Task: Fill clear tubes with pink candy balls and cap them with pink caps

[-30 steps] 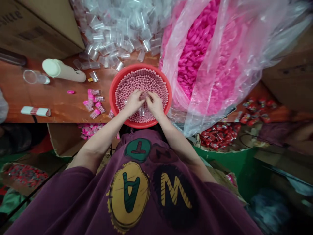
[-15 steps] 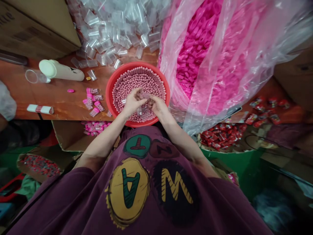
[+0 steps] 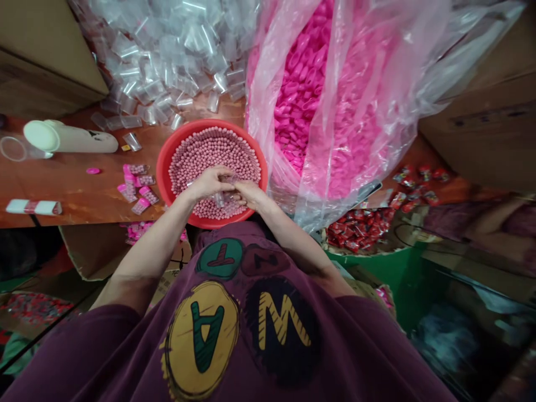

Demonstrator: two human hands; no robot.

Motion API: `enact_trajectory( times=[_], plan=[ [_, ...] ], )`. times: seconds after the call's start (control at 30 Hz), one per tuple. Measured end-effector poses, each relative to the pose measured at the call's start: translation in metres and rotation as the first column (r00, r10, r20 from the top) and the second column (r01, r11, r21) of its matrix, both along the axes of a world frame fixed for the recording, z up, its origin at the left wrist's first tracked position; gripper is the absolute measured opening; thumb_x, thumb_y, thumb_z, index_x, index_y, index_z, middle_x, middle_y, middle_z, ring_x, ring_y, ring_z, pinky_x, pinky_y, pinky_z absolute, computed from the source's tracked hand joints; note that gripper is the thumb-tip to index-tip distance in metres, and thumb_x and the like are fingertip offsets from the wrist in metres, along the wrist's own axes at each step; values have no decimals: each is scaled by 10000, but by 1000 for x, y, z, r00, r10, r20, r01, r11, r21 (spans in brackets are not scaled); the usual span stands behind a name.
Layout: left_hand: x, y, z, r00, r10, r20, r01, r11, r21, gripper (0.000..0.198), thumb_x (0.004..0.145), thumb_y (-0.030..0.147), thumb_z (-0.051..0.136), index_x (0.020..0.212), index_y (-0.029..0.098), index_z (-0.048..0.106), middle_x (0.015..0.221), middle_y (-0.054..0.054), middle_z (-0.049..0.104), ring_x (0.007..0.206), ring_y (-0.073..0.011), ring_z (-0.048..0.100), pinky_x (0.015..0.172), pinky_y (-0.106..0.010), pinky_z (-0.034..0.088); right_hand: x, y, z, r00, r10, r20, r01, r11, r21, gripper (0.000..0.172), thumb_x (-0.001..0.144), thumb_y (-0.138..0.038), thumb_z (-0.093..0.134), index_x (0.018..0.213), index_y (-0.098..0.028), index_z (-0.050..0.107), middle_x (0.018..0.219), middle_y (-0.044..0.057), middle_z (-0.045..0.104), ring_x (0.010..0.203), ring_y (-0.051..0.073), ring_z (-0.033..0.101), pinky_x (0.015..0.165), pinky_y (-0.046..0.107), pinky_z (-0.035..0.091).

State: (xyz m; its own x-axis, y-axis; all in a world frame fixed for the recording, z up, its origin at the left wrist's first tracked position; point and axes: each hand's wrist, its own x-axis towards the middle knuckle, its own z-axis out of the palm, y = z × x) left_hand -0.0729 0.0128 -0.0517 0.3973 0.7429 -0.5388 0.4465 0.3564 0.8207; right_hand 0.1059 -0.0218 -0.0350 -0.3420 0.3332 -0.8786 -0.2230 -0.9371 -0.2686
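Note:
A red basin (image 3: 164, 162) holds many small pink balls (image 3: 209, 145). Over its near half, my left hand (image 3: 208, 183) and my right hand (image 3: 249, 194) come together, fingers curled toward each other around a small clear plastic container (image 3: 228, 180). The container is partly hidden by the fingers, and its contents cannot be made out. Just below the hands, another clear container (image 3: 219, 198) shows against the balls. Left of the basin, several small containers with pink caps (image 3: 138, 187) lie on the wooden table (image 3: 75, 178).
Clear containers (image 3: 167, 72) are heaped behind the basin. A plastic bag of pink pieces (image 3: 301, 95) stands to its right. A white bottle (image 3: 79, 138) and white roll (image 3: 33, 207) lie left. Red packets (image 3: 360, 229) fill a box at right; a person's arm (image 3: 498, 218) shows beyond.
The view has shifted, so the basin and table appear farther left and slightly lower. My hands remain together over the basin. A person's arm has come into view at the right.

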Motion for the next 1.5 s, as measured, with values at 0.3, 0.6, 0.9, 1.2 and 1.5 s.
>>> enact_trajectory(
  times=[0.3,0.6,0.9,1.2,1.5],
  plan=[
    [13,14,-10,748,-84,-658,233,962,143,166,913,69,665,1065,135,679,1307,-170,652,1163,-358,675,1042,-495,541,116,40,-10,642,-70,763,-451,771,450,345,1047,-170,500,1287,-161,747,1086,97,824,916,190,757,859,303,635],
    [70,8,-28,877,132,-462,-51,982,184,272,784,41,703,1038,138,717,1260,-170,750,1246,-349,700,1145,-465,537,163,71,-66,135,149,979,-851,524,38,403,1038,-239,537,1392,-138,701,1489,244,670,1313,385,685,1165,576,566],
    [20,-35,3,862,461,210,-465,885,-36,475,795,382,888,1209,169,793,1292,-107,813,1268,-281,728,1173,-458,539,141,38,-30,690,-439,576,-355,488,797,516,1063,-682,568,1400,-312,692,1244,88,743,1252,284,737,1076,540,632],
    [27,-54,50,627,609,487,-402,787,-467,417,926,315,783,1322,193,737,1180,-112,827,1118,-250,803,830,-337,666,47,27,22,908,-214,359,-204,522,828,559,1039,-765,604,1413,-350,586,1251,73,787,1260,271,768,1024,500,681],
    [22,-56,68,644,580,499,-359,805,-473,653,1106,712,410,1296,192,755,1166,-156,813,1120,-318,815,816,-428,688,19,23,31,942,-196,271,-150,478,865,541,1045,-741,581,1413,-345,578,1401,90,697,1382,288,724,989,461,695]
  ],
)
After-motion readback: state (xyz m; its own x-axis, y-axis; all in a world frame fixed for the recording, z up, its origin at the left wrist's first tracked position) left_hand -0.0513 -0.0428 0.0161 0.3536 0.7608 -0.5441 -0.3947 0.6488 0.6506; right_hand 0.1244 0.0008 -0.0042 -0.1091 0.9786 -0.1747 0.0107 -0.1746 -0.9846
